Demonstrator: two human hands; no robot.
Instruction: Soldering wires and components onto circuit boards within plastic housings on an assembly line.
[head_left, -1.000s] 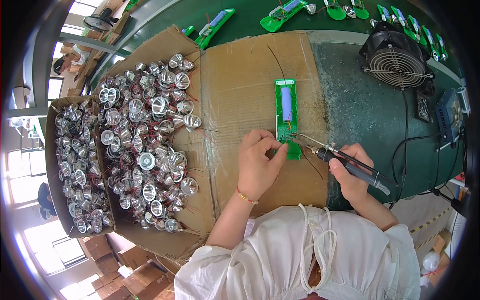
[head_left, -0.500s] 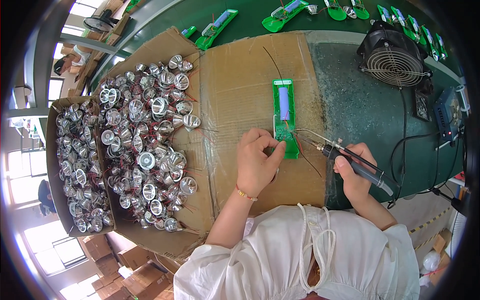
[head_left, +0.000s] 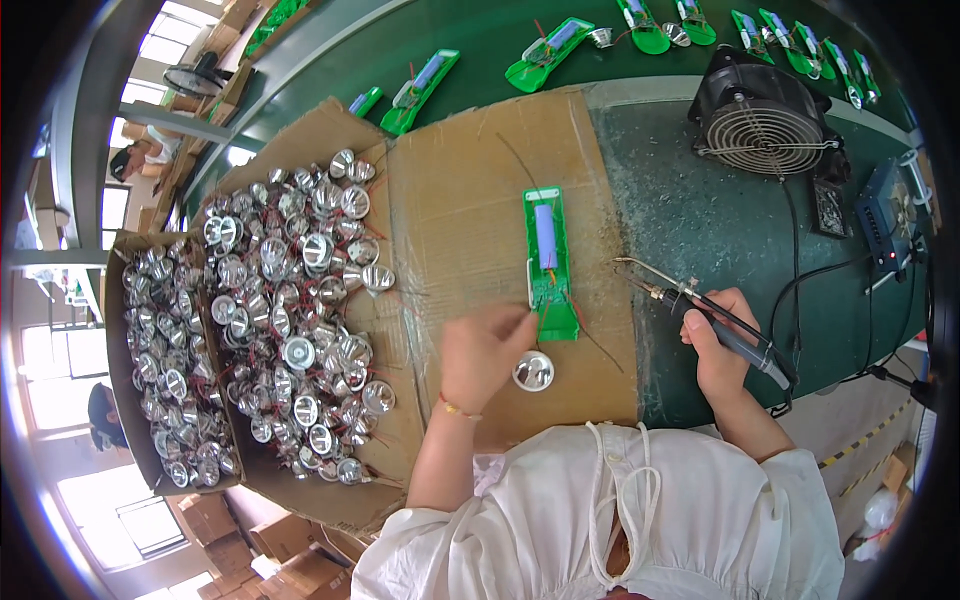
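My right hand (head_left: pixel 722 372) is closed around the grey handle of a soldering iron (head_left: pixel 678 300), which has a thin metal tube along its side. The iron's tip points left, apart from the work. Upright on the cardboard lies a green plastic half-shell (head_left: pixel 560 325) holding a blue-purple cylindrical battery (head_left: pixel 545 236) and a small green circuit board (head_left: pixel 549 296). Red wires run from the board area toward a silver lamp reflector (head_left: pixel 533 372) just below it. My left hand (head_left: pixel 482 358) hovers beside the shell's lower left, its fingers smeared by motion.
Cardboard boxes on the left hold many silver reflectors (head_left: pixel 298 352) with red wires. A black fan (head_left: pixel 765 135) and a blue soldering station (head_left: pixel 885 228) stand at the right. Further green shells (head_left: pixel 548 55) lie along the back. Cables (head_left: pixel 797 290) hang near my right hand.
My left hand has drawn back left and down from the board, uncovering the reflector. The soldering iron's tip has moved off the board to the right. The view has shifted a little.
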